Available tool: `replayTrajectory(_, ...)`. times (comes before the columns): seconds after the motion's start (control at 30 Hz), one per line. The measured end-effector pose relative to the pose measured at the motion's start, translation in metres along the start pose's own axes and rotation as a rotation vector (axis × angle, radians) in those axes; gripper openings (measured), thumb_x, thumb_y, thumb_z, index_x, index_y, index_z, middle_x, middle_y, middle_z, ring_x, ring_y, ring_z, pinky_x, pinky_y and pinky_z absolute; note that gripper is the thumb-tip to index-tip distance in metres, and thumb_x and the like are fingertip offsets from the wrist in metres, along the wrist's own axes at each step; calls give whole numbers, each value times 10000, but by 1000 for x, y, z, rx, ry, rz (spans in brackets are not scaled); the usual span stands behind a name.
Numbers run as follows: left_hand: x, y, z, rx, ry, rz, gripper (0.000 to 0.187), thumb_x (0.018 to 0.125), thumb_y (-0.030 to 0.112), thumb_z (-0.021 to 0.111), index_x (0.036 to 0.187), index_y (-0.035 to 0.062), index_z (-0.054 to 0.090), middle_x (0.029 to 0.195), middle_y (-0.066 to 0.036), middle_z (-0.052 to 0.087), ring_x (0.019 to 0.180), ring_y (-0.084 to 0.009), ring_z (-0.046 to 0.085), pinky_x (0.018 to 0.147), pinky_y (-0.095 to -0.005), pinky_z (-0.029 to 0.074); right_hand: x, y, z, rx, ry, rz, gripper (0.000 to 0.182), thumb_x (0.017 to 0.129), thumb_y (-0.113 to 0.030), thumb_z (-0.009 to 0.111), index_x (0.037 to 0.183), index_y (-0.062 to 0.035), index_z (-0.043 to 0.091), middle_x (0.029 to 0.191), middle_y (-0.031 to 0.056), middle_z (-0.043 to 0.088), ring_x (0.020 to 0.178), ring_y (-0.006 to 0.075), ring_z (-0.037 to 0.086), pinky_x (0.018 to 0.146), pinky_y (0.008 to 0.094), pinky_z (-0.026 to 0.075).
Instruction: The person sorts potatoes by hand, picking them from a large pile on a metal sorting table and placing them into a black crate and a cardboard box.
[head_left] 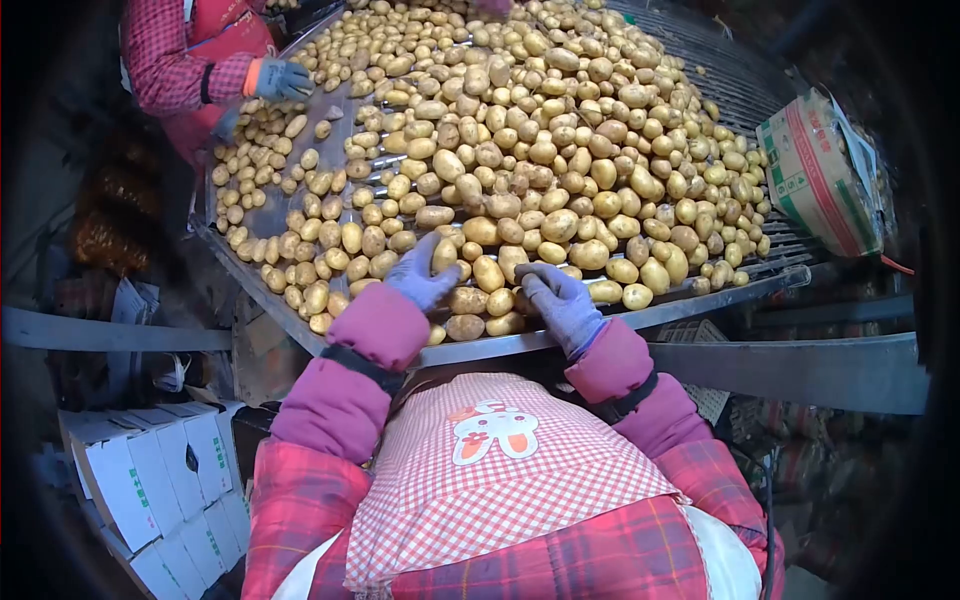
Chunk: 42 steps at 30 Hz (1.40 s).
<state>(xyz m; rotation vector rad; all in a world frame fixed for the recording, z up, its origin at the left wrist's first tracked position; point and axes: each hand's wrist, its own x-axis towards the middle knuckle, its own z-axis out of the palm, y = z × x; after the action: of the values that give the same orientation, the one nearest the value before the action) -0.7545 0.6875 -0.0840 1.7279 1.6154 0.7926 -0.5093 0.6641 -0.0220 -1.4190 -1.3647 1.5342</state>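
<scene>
Two hands in grey-purple gloves are resting on a big heap of small yellow-brown potatoes (520, 130). The left hand (424, 275) is lying at the near edge of the heap, with its fingers close together and bent over a potato. The right hand (560, 298) is lying flat just beside it, fingers a little apart, touching the potatoes but not gripping any. The potatoes are sitting on a wide grey metal sorting table with bars (740, 90), and they are filling most of it. Pink sleeves and a red-and-white checked apron with a bunny picture (495, 470) are showing below. Another person's blue-gloved hand (283, 80) is touching potatoes at the far left. White cardboard boxes (150, 480) are standing low on the left, and a green-and-red cardboard box (815, 175) is leaning on the right.
</scene>
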Motion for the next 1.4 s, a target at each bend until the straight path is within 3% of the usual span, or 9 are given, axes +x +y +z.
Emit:
replayTrajectory(0.03, -2, 44, -14, 113, -46, -141, 667, 776, 408, 657, 1336, 115, 447, 1192, -275, 572, 1113, -400, 569, 945, -450, 448, 2, 0, 0, 172, 26, 100, 269, 962, -193, 537, 1162, -25, 602, 1013, 41, 628, 896, 117, 593, 790, 245, 489)
replayTrajectory(0.17, 21, 34, -20, 97, -87, -315, 631, 788, 381, 647, 1324, 116, 446, 1160, -250, 598, 1083, -394, 588, 913, -447, 473, 10, 13, -16, 359, 64, 169, 298, 955, -199, 550, 1206, -42, 583, 997, 39, 639, 895, 135, 612, 791, 237, 493)
replayTrajectory(0.37, 19, 108, -25, -262, -437, -116, 587, 885, 463, 555, 1344, 111, 458, 1220, -224, 581, 1142, -347, 568, 959, -400, 440, -1, -21, -2, 860, 53, 128, 538, 944, -391, 546, 1378, -122, 375, 1286, 160, 463, 961, 254, 613, 761, 337, 530)
replayTrajectory(0.47, 29, 87, -9, -213, -336, 34, 596, 879, 433, 536, 1382, 133, 420, 1218, -211, 567, 1122, -379, 563, 944, -421, 449, 4, -14, -28, 963, -50, 126, 472, 951, -366, 536, 1330, -107, 427, 1196, 144, 511, 901, 226, 609, 716, 331, 533)
replayTrajectory(0.6, 16, 80, 5, 323, -460, 283, 592, 871, 414, 520, 1392, 154, 416, 1237, -199, 541, 1071, -377, 584, 915, -437, 467, -2, -12, -25, 714, 110, 191, 382, 941, -261, 552, 1264, -69, 484, 1028, 103, 580, 769, 180, 612, 618, 299, 528)
replayTrajectory(0.7, 29, 115, 8, 499, -640, 36, 709, 819, 504, 545, 1436, 216, 347, 1223, -219, 536, 1014, -395, 601, 848, -444, 497, -2, -14, -28, 652, 179, 245, 420, 929, -239, 558, 1288, -46, 457, 1024, 93, 588, 745, 173, 616, 597, 292, 524)
replayTrajectory(0.8, 40, 121, 9, 516, -652, 65, 716, 801, 522, 557, 1431, 248, 355, 1218, -230, 530, 1017, -397, 601, 831, -451, 505, -3, -1, -29, 670, 183, 236, 455, 925, -236, 556, 1310, -29, 432, 1041, 101, 582, 781, 184, 619, 615, 286, 524)
replayTrajectory(0.83, 33, 127, 12, 567, -574, 109, 588, 843, 368, 565, 1387, 208, 409, 1150, -232, 544, 1014, -373, 603, 836, -457, 492, -1, -2, -28, 653, 187, 224, 460, 925, -239, 556, 1309, -19, 429, 1045, 105, 579, 795, 187, 616, 627, 283, 523)
replayTrajectory(1.4, 43, 108, -11, 602, -685, 75, 596, 869, 394, 623, 1381, 186, 400, 1253, -183, 530, 1037, -323, 609, 843, -425, 498, 1, 2, -27, 622, 93, 112, 415, 951, -294, 539, 1274, -46, 457, 1033, 79, 584, 857, 179, 594, 688, 286, 498)
